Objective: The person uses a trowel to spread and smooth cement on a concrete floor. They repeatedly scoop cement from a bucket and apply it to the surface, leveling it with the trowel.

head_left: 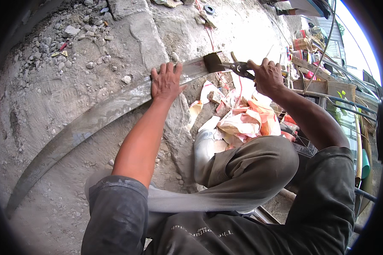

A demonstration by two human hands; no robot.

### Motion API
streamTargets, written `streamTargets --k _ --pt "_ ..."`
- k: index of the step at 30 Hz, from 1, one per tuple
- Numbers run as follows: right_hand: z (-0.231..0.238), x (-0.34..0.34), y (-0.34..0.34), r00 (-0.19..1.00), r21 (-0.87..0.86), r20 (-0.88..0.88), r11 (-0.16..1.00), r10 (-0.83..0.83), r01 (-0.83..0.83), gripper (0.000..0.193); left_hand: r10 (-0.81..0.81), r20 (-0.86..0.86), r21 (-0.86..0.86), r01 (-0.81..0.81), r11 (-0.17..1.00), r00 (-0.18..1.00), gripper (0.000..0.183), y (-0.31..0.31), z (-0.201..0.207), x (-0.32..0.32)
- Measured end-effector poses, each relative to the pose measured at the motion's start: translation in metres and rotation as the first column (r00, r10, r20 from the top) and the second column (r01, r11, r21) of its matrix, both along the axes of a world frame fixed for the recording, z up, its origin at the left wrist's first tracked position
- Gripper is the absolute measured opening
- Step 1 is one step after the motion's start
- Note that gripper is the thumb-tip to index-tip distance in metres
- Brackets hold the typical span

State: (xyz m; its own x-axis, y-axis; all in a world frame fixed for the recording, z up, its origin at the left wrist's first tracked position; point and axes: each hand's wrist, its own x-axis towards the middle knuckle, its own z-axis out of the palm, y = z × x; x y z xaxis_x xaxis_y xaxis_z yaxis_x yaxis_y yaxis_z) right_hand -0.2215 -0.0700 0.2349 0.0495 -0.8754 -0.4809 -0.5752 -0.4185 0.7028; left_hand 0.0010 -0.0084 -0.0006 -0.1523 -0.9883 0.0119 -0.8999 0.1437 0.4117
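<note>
Left hand (167, 81): palm down, fingers spread on top of the long, flat, grey dusty bar (93, 117), gripping nothing else. Probably bracing it against rocking. Material unclear, wood or metal; some of its curve is likely lens bend. Bar runs from near left to far right over the pale dusty ground (42, 102).

Right hand (268, 77): fingers wrapped round the black-handled plier-type tool (242, 70), nose pointing left at the dark squarish piece (212, 62) on the bar's far-right end. Can't tell whether the nose bites or just touches. Gripping well back on the handles likely buys leverage and clears the knuckles.

Left hand sits a little short of that end, presumably so support is near the load without crowding the tool.

Crumpled orange-and-white sheeting (247, 121) lies right of the pale boot (203, 148), below the tool. Loose grey rubble (72, 32) far left.
</note>
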Motion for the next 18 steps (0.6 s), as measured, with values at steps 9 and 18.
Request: streamTargets --k 9,18 --pt "-0.107 -0.162 -0.070 0.878 0.133 0.477 0.991 -0.045 -0.021 0.060 0.000 0.055 0.010 0.000 1.000 0.998 0.078 -0.002 0.004 -0.006" --pt "-0.254 -0.209 -0.086 0.484 0.199 0.869 0.967 -0.099 -0.159 0.065 0.013 0.101 -0.050 -0.008 0.999 0.995 0.083 -0.002 -0.003 -0.010"
